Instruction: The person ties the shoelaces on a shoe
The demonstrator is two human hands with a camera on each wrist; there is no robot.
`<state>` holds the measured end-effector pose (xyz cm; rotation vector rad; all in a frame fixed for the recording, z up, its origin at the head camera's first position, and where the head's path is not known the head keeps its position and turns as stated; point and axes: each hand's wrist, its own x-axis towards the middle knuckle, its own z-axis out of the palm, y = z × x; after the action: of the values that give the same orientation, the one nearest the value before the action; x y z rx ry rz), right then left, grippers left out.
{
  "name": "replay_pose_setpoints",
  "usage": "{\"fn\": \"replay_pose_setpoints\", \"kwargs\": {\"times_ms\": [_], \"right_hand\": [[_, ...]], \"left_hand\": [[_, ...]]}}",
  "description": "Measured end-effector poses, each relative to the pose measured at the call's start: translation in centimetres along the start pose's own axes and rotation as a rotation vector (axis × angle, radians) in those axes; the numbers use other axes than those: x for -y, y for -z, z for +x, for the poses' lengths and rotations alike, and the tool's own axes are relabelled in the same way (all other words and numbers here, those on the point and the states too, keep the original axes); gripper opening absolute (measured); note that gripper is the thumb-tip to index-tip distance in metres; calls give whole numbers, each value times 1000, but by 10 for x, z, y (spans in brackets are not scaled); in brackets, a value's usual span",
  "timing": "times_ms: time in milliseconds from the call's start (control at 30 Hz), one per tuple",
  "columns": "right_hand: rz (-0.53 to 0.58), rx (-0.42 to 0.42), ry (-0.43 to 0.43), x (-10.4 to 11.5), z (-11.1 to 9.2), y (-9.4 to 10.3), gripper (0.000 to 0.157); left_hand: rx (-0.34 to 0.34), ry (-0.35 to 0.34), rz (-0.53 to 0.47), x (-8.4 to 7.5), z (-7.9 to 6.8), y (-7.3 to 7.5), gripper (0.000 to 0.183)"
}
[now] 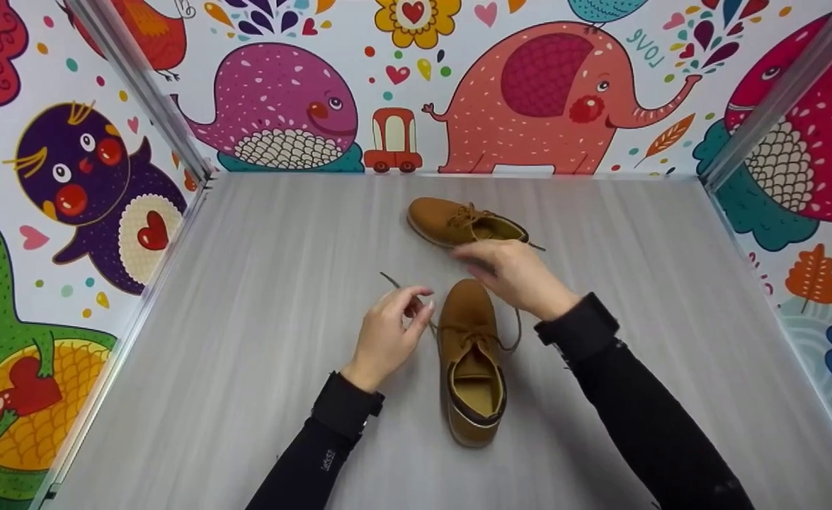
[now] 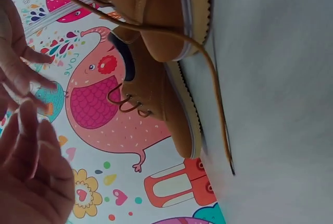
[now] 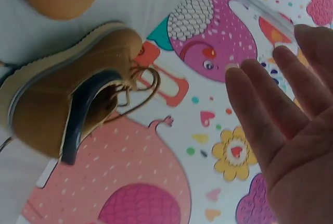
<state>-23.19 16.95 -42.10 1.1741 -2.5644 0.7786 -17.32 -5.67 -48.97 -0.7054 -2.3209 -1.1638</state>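
Observation:
A tan lace-up shoe (image 1: 468, 312) stands on the floor, toe pointing away from me, its knot half-tied and a loose lace on either side. To its left, my left hand (image 1: 387, 333) hovers with fingers loosely bent and nothing between them. The left lace (image 2: 216, 94) trails free on the floor in the left wrist view. My right hand (image 1: 518, 276) is above the toe's right side, fingers extended; the right wrist view shows its palm (image 3: 307, 166) holding nothing. Beyond it lies the matching shoe (image 1: 444, 216), sideways, with its lace in a bow (image 3: 151, 86).
Grey wood-look floor (image 1: 281, 248) spreads around the shoes. White panels with cartoon animals, including a pink elephant (image 1: 486, 106), enclose it at the back and sides, with metal strips (image 1: 154, 92) at the corners.

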Motion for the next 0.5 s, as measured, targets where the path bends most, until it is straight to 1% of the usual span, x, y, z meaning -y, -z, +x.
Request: {"fn": "replay_pose_setpoints", "kwargs": {"times_ms": [33, 100, 200, 267, 300, 367, 433, 500], "right_hand": [[2, 9, -29, -3, -7, 1, 25], [-1, 62, -93, -11, -24, 0, 15], [20, 199, -216, -18, -50, -7, 14], [30, 282, -277, -21, -66, -15, 17], [29, 311, -293, -21, -74, -20, 19], [19, 335, -292, -20, -86, -30, 20], [-4, 327, -268, -20, -97, -40, 18], [-34, 296, -251, -19, -105, -48, 15]], "left_hand": [[42, -4, 8, 0, 0, -3, 20], [142, -12, 22, 1, 1, -8, 28], [299, -13, 47, 1, 3, -16, 37], [370, -11, 64, 2, 3, -20, 37], [393, -10, 74, 3, 4, -22, 35], [420, -11, 91, 5, 3, -25, 30], [423, -32, 106, 6, 3, -28, 24], [418, -59, 116, 8, 4, -32, 20]]}}
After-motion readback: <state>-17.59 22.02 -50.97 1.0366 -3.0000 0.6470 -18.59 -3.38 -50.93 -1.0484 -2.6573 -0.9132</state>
